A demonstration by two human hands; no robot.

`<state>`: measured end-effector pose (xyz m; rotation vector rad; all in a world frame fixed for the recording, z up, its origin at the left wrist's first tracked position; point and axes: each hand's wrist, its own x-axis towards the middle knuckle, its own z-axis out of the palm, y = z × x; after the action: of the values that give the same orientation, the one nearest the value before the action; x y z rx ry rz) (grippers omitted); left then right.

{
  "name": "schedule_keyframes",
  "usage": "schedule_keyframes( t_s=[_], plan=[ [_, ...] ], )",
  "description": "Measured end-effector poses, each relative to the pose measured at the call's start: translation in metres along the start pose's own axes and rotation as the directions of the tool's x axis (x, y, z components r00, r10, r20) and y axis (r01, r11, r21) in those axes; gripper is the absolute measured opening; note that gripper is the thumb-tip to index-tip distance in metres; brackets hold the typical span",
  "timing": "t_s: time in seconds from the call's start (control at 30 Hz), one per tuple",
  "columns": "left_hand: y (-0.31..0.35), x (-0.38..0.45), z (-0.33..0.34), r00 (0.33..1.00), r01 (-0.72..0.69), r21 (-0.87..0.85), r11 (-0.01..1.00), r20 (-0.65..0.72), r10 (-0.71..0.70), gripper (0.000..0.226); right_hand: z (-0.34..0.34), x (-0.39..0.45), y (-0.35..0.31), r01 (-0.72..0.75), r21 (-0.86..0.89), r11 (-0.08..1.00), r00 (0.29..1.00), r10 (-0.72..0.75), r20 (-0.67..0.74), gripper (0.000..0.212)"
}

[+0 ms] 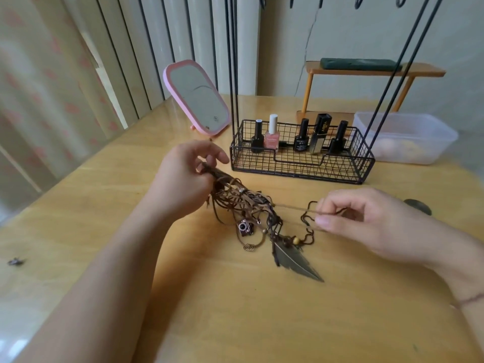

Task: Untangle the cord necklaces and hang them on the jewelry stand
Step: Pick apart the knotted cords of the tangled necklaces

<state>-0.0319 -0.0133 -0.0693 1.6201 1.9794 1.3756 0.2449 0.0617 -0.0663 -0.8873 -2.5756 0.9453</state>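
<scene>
A tangle of brown cord necklaces point(243, 203) lies on the wooden table point(235, 310), with a small camera charm point(245, 228) and a long metal feather pendant point(296, 260) at its near side. My left hand point(183, 176) grips the bundle's far-left end, lifted a little off the table. My right hand point(366, 221) pinches a single thin cord point(290, 208) stretched taut to the right out of the tangle. The black wire jewelry stand point(301, 163) rises behind, its basket base holding nail polish bottles; its hooks show at the top edge.
A pink mirror point(196, 98) leans at the back left. A clear plastic box point(406, 137) and a small wooden shelf point(372, 72) stand at the back right. A dark round object point(419, 205) lies beyond my right hand. A small charm point(16, 261) lies far left.
</scene>
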Motion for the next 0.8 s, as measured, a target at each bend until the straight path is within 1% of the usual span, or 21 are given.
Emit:
schedule_keyframes(
  t_s=[0.07, 0.1, 0.13, 0.17, 0.2, 0.23, 0.27, 0.3, 0.37, 0.47, 0.53, 0.63, 0.67, 0.73, 0.77, 0.8],
  plan=[
    [-0.003, 0.0, 0.002, 0.999, 0.046, 0.149, 0.988, -0.005, -0.045, 0.044, 0.0, 0.001, 0.002, -0.009, 0.148, 0.989, 1.0, 0.012, -0.02, 0.039],
    [-0.005, 0.0, 0.003, 0.998, 0.067, 0.203, 0.977, -0.001, -0.069, 0.043, 0.001, 0.002, 0.001, -0.006, 0.219, 0.976, 0.999, 0.015, -0.039, 0.033],
    [-0.005, -0.001, 0.004, 0.995, 0.093, 0.23, 0.969, 0.0, -0.095, 0.042, 0.003, 0.003, 0.0, 0.001, 0.268, 0.964, 0.999, 0.013, -0.053, 0.027],
    [-0.006, 0.0, 0.004, 0.993, 0.117, 0.242, 0.963, -0.007, -0.119, 0.04, 0.004, 0.004, 0.0, 0.007, 0.264, 0.964, 0.998, 0.011, -0.065, 0.02],
    [-0.006, 0.0, 0.003, 0.99, 0.141, 0.249, 0.958, -0.026, -0.138, 0.039, 0.005, 0.005, 0.003, 0.006, 0.179, 0.984, 0.997, 0.007, -0.076, 0.014],
    [-0.006, 0.001, 0.001, 0.986, 0.164, 0.25, 0.954, -0.054, -0.155, 0.038, 0.006, 0.005, 0.006, -0.001, 0.043, 0.999, 0.998, 0.004, -0.069, 0.018],
    [-0.006, 0.002, -0.001, 0.981, 0.189, 0.246, 0.951, -0.087, -0.172, 0.038, 0.007, 0.006, 0.009, -0.003, -0.099, 0.995, 1.0, 0.0, -0.03, 0.027],
    [-0.006, 0.003, -0.003, 0.976, 0.211, 0.239, 0.948, -0.114, -0.188, 0.039, 0.01, 0.006, 0.012, 0.012, -0.184, 0.983, 1.0, -0.009, 0.017, 0.031],
    [-0.006, 0.003, -0.005, 0.967, 0.241, 0.219, 0.946, -0.139, -0.214, 0.041, 0.014, 0.008, 0.015, 0.05, -0.222, 0.974, 0.998, -0.041, 0.047, 0.023],
    [-0.006, 0.003, -0.003, 0.964, 0.25, 0.185, 0.95, -0.142, -0.226, 0.042, 0.016, 0.012, 0.017, 0.042, -0.215, 0.976, 0.999, -0.04, 0.012, 0.009],
    [-0.006, 0.003, -0.002, 0.965, 0.248, 0.174, 0.953, -0.135, -0.227, 0.042, 0.017, 0.015, 0.018, 0.016, -0.274, 0.962, 0.999, -0.008, 0.033, 0.01],
    [-0.009, 0.005, -0.002, 0.965, 0.251, 0.194, 0.948, -0.131, -0.229, 0.043, 0.012, 0.015, 0.021, 0.049, -0.444, 0.895, 0.993, 0.004, 0.118, 0.018],
    [-0.011, 0.005, -0.002, 0.965, 0.253, 0.21, 0.944, -0.13, -0.23, 0.043, 0.007, 0.013, 0.022, 0.054, -0.462, 0.885, 0.991, 0.008, 0.13, 0.021],
    [-0.013, 0.005, -0.001, 0.966, 0.253, 0.253, 0.934, -0.118, -0.23, 0.045, -0.005, 0.006, 0.029, 0.027, -0.4, 0.916, 0.995, 0.014, 0.099, 0.029],
    [-0.014, 0.005, 0.0, 0.968, 0.249, 0.275, 0.929, -0.107, -0.228, 0.046, -0.011, 0.003, 0.033, -0.005, -0.325, 0.946, 0.999, 0.022, 0.049, 0.038],
    [-0.014, 0.005, 0.002, 0.97, 0.241, 0.294, 0.925, -0.094, -0.223, 0.046, -0.016, 0.001, 0.034, -0.03, -0.209, 0.978, 1.0, 0.028, -0.013, 0.047]
  ],
)
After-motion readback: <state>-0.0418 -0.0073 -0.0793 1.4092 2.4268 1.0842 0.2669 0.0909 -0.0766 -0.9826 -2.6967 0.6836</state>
